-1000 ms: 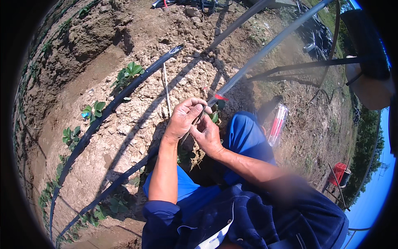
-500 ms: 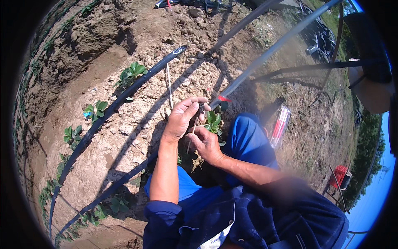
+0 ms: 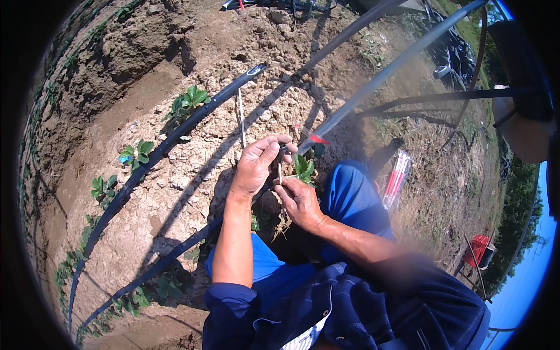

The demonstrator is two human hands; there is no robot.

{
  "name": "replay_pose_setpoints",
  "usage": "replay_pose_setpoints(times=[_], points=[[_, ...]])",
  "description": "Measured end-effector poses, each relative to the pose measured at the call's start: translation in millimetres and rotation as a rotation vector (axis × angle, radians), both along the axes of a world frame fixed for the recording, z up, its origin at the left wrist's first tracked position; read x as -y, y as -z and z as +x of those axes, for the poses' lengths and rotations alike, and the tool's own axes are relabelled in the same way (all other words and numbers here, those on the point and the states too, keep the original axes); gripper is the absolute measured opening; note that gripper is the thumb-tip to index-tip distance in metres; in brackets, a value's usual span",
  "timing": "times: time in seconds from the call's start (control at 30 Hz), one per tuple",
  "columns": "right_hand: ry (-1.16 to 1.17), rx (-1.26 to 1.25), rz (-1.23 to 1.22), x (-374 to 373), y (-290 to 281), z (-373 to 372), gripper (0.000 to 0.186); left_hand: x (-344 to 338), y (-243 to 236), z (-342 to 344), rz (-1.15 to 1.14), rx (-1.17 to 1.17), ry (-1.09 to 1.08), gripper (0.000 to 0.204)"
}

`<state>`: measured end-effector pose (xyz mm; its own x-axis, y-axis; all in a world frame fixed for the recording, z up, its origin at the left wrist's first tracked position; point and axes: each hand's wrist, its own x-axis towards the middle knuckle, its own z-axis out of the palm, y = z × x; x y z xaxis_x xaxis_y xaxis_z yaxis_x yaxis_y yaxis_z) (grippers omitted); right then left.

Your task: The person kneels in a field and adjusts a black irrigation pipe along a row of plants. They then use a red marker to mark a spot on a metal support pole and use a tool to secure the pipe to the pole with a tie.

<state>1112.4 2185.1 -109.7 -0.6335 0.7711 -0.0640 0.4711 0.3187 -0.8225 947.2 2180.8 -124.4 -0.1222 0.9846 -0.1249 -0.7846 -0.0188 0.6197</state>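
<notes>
My left hand is closed, its thumb and fingers pinching a small dark piece that they mostly cover. From that piece a thin pale strip runs down to my right hand, whose thumb and forefinger are closed on its lower end. A leafy green plant grows just beside my fingers. Left of my hands, a thick black hose lies across the soil, its cut end pointing away from me. Another thin pale stick stands near that hose's end.
A second black hose runs from the lower left toward my left forearm. Grey metal poles slant over the ground beyond my hands, one tied with red tape. A clear packet of red and white sticks lies right of my knee.
My right hand has shifted slightly up and to the right. The pale strip, slanted before, now stands nearly straight between my hands. My left hand stays almost in place.
</notes>
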Motion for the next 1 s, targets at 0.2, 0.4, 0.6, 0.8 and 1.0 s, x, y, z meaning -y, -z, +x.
replay_pose_setpoints(times=[0.2, 0.4, 0.6, 0.8, 1.0], points=[[0.028, 0.007, -0.086, -2.7, -2.5, 13.0, 0.016, 0.8, -6.3, 3.4, -0.018, -0.025, 0.113, 0.034], [0.044, 0.04, -0.467, -0.8, -29.5, 16.2, 0.018, 3.3, 3.7, 2.2, -0.011, -0.093, 0.213, 0.036], [-0.196, 0.138, -0.469, 8.2, -44.1, 54.6, 0.022, -1.2, 0.9, 3.5, 0.014, -0.105, 0.102, 0.034], [-0.331, 0.264, 0.127, -79.8, -110.5, 58.9, 0.022, -2.3, 3.5, 9.4, 0.016, -0.187, 0.157, 0.035], [-0.018, 0.213, -0.48, -117.9, -145.5, 36.4, 0.026, -1.7, 3.0, 14.2, -0.003, -0.207, 0.114, 0.034]])
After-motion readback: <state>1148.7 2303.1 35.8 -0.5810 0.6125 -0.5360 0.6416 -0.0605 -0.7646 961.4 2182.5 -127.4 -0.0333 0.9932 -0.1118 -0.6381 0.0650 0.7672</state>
